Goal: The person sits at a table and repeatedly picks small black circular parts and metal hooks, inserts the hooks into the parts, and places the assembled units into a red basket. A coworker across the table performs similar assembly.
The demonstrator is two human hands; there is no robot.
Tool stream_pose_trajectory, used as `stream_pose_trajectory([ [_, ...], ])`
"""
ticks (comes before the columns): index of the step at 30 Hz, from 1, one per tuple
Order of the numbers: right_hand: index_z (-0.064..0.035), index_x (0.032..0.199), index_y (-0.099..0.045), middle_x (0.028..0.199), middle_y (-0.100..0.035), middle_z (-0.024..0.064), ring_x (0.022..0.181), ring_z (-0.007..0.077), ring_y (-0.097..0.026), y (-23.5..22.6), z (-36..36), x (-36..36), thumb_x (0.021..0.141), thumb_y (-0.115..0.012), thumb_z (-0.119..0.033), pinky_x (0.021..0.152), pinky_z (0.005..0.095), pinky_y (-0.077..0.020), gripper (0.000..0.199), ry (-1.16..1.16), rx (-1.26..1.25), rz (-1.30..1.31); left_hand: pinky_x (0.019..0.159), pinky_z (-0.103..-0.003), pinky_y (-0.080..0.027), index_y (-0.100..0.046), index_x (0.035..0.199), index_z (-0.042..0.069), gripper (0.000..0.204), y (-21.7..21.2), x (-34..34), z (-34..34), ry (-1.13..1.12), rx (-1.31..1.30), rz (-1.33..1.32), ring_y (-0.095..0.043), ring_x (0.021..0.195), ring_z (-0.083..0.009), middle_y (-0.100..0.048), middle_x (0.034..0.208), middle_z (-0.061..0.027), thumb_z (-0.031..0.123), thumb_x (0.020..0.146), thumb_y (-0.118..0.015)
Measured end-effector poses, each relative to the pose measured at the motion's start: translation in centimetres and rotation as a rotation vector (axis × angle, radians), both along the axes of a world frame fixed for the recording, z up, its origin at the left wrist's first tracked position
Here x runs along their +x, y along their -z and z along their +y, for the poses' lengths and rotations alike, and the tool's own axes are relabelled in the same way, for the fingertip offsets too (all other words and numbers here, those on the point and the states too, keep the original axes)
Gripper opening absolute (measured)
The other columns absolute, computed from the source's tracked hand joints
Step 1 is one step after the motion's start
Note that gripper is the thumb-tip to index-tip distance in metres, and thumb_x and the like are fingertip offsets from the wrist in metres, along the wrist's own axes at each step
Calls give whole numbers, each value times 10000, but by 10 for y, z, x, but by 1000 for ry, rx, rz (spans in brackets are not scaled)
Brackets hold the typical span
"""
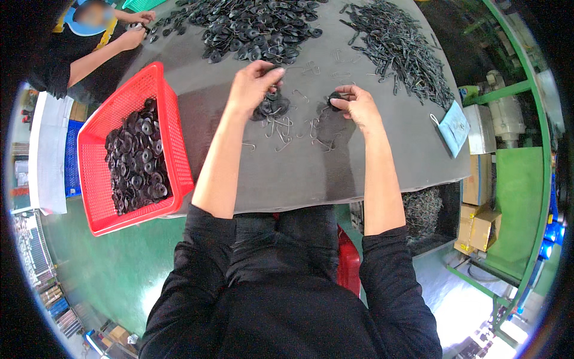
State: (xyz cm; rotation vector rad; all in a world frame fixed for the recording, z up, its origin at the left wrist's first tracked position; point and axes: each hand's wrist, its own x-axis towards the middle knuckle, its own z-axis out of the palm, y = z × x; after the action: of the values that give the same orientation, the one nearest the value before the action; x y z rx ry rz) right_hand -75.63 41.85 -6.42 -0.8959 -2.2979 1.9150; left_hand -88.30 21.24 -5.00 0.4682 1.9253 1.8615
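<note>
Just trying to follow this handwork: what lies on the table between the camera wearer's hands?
In the head view, loose bent wire hooks and, close by the left hand, a small heap of black discs.

Shiny green floor [119, 263], grey-topped table [412, 158], green metal frame [546, 149] at right

a light blue face mask with a white ear loop [455, 128] lies near the right edge of the broad grey worktop [394, 164]. beyond that edge, a tall green metal frame [541, 113] stands over brown cardboard boxes [485, 229] (the lower one open) and a flat green panel [519, 209]. a shiny red plastic stool [348, 263] shows below the worktop, on a glossy green floor [107, 263]. at far left, a blue plastic crate [73, 157] sits beside a long white board [51, 152].
</note>
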Motion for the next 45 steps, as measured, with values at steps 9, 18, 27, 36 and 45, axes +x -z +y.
stream_pose_trajectory([
  [9, -81, 851, -594, 769, -553, -15, 647, 92, -534, 3, -44, -35, 779, -690, -277, 538, 207, -429, 230, -103, -384, 0, 565, -204, -417, -594, 799, 77, 194, 1, 14, -50, -25, -307, -161, -526, 645, -54, -569, 720, 12, 263, 836, -635],
  [18, -96, 968, -583, 805, -565, -4, 757, 117, -576, -18, -46, -53, 815, -652, -296, 606, 248, -451, 261, -109, -459, 43, 787, -408, -489, -617, 943, 25, 347, 15, 12, -6, -39, -989, 633, -584, 951, -298, -568, 1036, -129, 256, 705, -721],
  [27, -8, 1002, -594, 930, -668, 84, 864, 141, -612, -11, -30, -41, 814, -571, 14, 764, 252, -474, 191, -146, 22, 116, 764, -393, -471, -651, 829, 115, 172, 17, -2, -17, -101, -539, 511, -586, 900, -299, -599, 950, -112, 216, 704, -714],
  [36, -94, 952, -637, 833, -651, 5, 768, 89, -593, -8, -11, -18, 814, -622, -163, 662, 225, -443, 156, 31, -267, 109, 631, -234, -360, -661, 937, 98, 272, 24, -9, -36, -45, -350, 384, -500, 748, -56, -617, 829, 20, 270, 730, -702],
  [45, -12, 926, -623, 807, -638, 95, 698, 210, -618, 14, -15, 19, 669, -754, -207, 667, 317, -476, 348, -160, 461, -215, 654, -236, -388, -652, 901, 87, 225, 11, -12, -46, 9, -117, -141, -525, 768, -85, -611, 820, 17, 232, 733, -693],
])
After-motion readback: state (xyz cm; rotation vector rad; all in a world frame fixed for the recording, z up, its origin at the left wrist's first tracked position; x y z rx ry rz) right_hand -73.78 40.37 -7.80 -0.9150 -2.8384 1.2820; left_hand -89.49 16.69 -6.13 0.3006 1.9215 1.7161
